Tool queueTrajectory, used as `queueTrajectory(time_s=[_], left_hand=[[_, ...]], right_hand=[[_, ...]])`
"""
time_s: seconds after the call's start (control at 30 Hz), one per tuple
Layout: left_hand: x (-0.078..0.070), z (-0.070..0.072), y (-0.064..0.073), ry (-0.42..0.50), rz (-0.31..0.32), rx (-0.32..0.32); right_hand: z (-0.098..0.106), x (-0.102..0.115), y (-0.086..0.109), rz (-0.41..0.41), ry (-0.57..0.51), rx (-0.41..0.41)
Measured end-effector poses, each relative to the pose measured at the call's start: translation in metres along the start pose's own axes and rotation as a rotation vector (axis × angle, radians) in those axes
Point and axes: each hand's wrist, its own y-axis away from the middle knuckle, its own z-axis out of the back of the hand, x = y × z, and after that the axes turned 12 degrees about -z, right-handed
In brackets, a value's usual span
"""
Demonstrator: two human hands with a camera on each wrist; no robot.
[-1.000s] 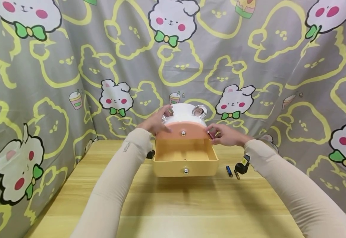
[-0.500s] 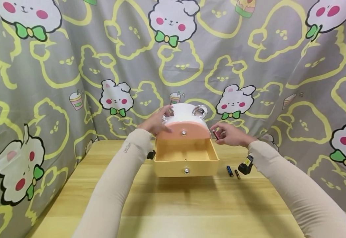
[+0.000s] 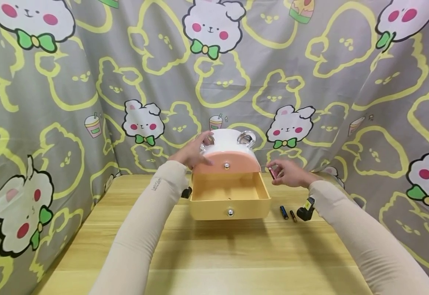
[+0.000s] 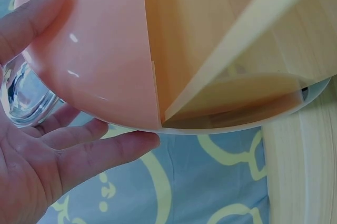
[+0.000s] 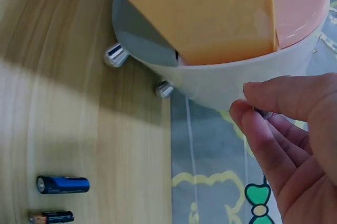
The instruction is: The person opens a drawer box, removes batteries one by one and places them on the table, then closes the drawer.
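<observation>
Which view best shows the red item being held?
The head view: the red item shows its coloured side in the right hand. The right wrist view shows only a dark bit, the rest hidden; the left wrist view, none.

Bright in the head view, seemingly lit from above. Glares palely off the light wood-grain table (image 3: 199, 262) toward its near edge — darkens softly beneath the yellow plastic drawer (image 3: 207, 209) and beside the cream fabric sleeves (image 3: 365, 233). Stretched at the frame's corners across the grey cartoon-printed curtain (image 3: 229, 90). Dimmer in both wrist views — glinting white on the glossy pink domed drawer front (image 4: 105, 39), broadly shadowed across the table in the right.
</observation>
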Motion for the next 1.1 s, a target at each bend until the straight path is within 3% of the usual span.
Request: queueTrajectory(time_s=[0.53, 0.83, 1.1], left_hand=[[0.0, 0.001, 0.0, 0.019, -0.001, -0.008], [-0.001, 0.002, 0.0, 0.012, 0.022, -0.009], [0.0, -0.001, 0.0, 0.041, 0.03, -0.005]], right_hand=[[-0.005, -0.027, 0.008, -0.014, 0.11, -0.028], [-0.009, -0.038, 0.01, -0.064, 0.215, -0.042], [-0.014, -0.055, 0.017, -0.069, 0.197, -0.029]])
